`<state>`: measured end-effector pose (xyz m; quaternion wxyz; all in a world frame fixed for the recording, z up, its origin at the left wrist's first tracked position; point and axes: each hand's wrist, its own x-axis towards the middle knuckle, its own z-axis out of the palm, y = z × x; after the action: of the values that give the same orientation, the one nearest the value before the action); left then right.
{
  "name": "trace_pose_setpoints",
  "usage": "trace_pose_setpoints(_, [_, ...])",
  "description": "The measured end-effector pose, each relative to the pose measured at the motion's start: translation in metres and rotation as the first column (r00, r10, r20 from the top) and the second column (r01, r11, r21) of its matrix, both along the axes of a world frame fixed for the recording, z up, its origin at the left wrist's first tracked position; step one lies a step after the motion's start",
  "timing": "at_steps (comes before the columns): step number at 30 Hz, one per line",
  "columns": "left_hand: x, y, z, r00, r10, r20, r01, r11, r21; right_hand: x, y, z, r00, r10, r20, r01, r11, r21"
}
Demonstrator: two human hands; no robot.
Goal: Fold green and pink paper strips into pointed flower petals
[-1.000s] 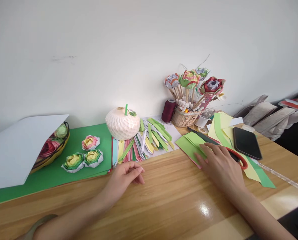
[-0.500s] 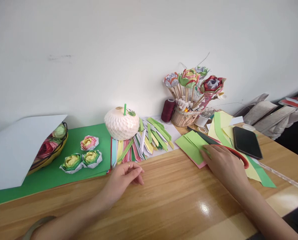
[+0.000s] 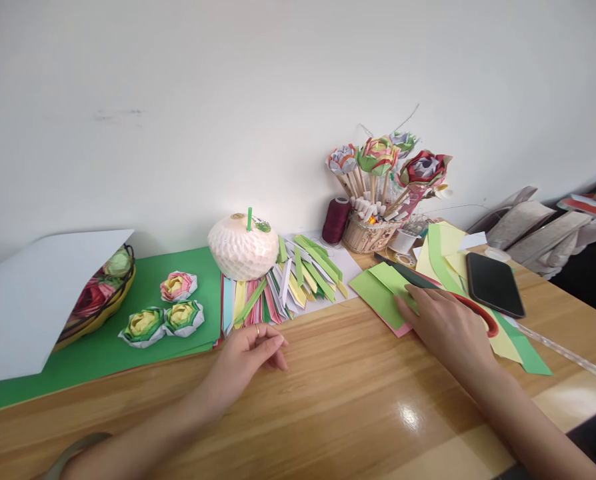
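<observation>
My right hand (image 3: 445, 323) is closed on a green paper piece (image 3: 412, 300) at the right edge of a small stack, thumb and fingertips pinching it. The stack of green paper (image 3: 378, 301) has a pink sheet (image 3: 403, 330) showing at its lower edge. Scissors with red handles (image 3: 483, 313) lie partly under this hand, their dark blades (image 3: 401, 270) pointing away to the left. My left hand (image 3: 255, 350), with a ring on one finger, rests on the table in front of the folded paper strips (image 3: 245, 300). Its fingers are loosely bent, holding nothing visible.
A white textured pot (image 3: 243, 250) stands behind the strips. Three paper flowers (image 3: 183, 317) lie on green card (image 3: 178, 261). At the back are a thread spool (image 3: 336, 221) and a basket of stemmed paper flowers (image 3: 371, 237). A phone (image 3: 495, 283) lies on the right.
My right hand has shifted slightly left over the green paper, and the loose pieces on top have changed position a little. My left hand has stayed still.
</observation>
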<state>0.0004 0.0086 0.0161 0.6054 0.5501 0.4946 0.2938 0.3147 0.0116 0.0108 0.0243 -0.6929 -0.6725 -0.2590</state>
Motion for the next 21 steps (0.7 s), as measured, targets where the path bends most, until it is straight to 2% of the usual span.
trace_pose_setpoints(13, [0.000, 0.001, -0.001, 1.000, -0.001, -0.013, 0.001, 1.000, 0.006, -0.003, 0.000, 0.006, 1.000, 0.011, -0.028, -0.014, 0.994, -0.111])
trace_pose_setpoints(21, [-0.001, -0.001, -0.002, 1.000, -0.014, -0.025, 0.015, 1.000, 0.025, 0.009, 0.003, 0.001, 0.989, -0.024, -0.147, 0.013, 0.997, -0.074])
